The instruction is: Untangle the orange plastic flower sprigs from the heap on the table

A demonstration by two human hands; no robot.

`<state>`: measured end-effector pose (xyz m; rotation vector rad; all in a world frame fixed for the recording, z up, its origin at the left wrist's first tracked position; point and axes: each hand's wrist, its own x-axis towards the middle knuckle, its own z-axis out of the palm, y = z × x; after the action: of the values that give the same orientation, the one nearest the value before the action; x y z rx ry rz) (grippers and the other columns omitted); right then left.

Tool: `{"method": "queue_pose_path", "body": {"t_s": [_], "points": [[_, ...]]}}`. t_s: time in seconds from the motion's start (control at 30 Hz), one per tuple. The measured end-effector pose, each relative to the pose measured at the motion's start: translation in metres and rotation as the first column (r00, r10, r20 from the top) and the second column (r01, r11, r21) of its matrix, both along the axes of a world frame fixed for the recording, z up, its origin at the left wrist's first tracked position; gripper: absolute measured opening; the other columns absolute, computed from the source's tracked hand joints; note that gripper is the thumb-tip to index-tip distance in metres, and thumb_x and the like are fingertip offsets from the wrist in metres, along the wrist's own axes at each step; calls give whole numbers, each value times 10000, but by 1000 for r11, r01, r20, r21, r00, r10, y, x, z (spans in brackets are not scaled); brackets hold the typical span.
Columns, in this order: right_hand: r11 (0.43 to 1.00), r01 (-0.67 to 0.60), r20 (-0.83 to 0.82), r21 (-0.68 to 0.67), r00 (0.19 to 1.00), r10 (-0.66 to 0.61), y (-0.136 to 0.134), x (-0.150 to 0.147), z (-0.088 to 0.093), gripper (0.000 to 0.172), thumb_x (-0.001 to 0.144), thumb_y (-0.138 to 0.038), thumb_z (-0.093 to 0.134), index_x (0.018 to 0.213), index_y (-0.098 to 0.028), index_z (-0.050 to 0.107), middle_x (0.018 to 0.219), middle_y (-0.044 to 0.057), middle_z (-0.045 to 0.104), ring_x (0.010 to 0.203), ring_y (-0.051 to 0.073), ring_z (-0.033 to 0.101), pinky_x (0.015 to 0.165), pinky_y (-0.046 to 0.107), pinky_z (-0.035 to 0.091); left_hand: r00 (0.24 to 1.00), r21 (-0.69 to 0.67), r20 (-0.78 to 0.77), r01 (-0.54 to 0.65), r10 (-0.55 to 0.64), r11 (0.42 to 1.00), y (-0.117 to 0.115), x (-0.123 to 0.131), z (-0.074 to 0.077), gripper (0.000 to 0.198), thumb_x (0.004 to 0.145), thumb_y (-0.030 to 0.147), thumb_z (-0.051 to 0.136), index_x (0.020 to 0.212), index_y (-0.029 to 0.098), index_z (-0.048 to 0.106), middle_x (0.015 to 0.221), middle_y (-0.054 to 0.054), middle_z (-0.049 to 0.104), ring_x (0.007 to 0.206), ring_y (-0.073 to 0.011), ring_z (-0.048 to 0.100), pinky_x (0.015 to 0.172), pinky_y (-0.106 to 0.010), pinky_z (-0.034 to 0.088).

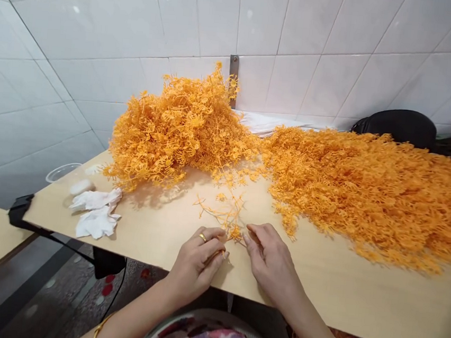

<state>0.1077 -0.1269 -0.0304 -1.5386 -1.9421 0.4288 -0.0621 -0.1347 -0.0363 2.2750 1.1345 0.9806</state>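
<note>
A loose tangle of orange branching sprigs (pixel 223 214) lies at lower centre of the pale tabletop (pixel 143 230), below two large heaps of the same sprigs, one at centre (pixel 178 122) and one at right (pixel 370 193). The ringed left hand (pixel 196 259) is curled, pinching a thin sprig; the right hand's (pixel 270 258) fingertips touch the strands, though any grip cannot be told.

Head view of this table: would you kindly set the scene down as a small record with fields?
left hand: wears a ring, fingertips at the loose orange sprigs
right hand: fingertips at the same sprigs
piles: tall orange heap, wider orange spread
surface: pale wooden table
also there: crumpled white tissues, clear plastic tub, black bag
</note>
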Motion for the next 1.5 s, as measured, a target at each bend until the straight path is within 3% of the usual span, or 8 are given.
{"method": "queue_pose_path", "body": {"t_s": [0.27,0.6,0.8,0.9,1.07,1.2,1.3,1.5], "points": [[996,72,47,48,996,-75,11,-20,-2,135,784,-226,416,713,-198,527,748,36,534,760,175,477,658,287,340,997,72,-61,40,-36,997,-1,4,2,130,773,120,404,741,170,520,911,-67,573,829,-159,464,758,-329,414],[977,188,-546,-98,811,-211,18,7,-1,228,793,-372,432,662,-186,449,546,-18,489,513,119,471,483,232,366,995,169,-58,86,-77,982,0,5,-3,198,754,69,374,810,171,534,872,-73,599,856,-169,508,808,-342,435],[894,449,-535,5,756,-377,18,46,21,236,780,-413,449,759,-184,497,551,-12,502,503,123,481,461,229,368,994,195,-74,89,-76,977,-1,5,-2,176,759,76,390,803,167,534,881,-74,606,855,-168,518,807,-340,445],[846,520,-411,122,802,-434,17,63,25,246,810,-371,393,885,-179,527,622,16,524,554,149,508,513,274,396,994,215,-89,81,-63,973,-2,5,-2,175,760,79,395,814,168,537,894,-73,606,877,-171,514,806,-337,448],[874,341,-48,346,937,-346,18,58,16,291,804,-303,389,1015,-172,541,1008,118,495,957,251,461,800,427,369,993,212,-109,76,-53,974,-4,5,-3,170,765,96,397,812,175,541,895,-67,605,879,-166,514,833,-345,435],[976,101,-50,194,994,-92,13,19,10,417,801,-342,424,1188,-190,406,1010,99,510,913,214,488,783,376,406,989,212,-135,96,-68,973,-5,6,1,93,760,217,475,797,167,545,918,-79,602,911,-182,506,860,-355,415],[991,-55,-6,119,998,56,11,-8,6,501,799,-289,423,1277,-225,284,988,89,503,820,193,512,720,347,429,989,220,-105,122,-101,968,-7,6,6,298,675,419,572,825,162,556,914,-102,601,946,-220,490,863,-377,407],[988,-62,-133,144,988,81,13,-17,-2,193,814,-163,341,887,-195,517,846,59,515,768,173,516,689,302,414,974,101,178,121,-138,987,-7,-7,11,419,636,477,586,908,159,568,972,-124,574,999,-232,475,868,-376,393]]}}
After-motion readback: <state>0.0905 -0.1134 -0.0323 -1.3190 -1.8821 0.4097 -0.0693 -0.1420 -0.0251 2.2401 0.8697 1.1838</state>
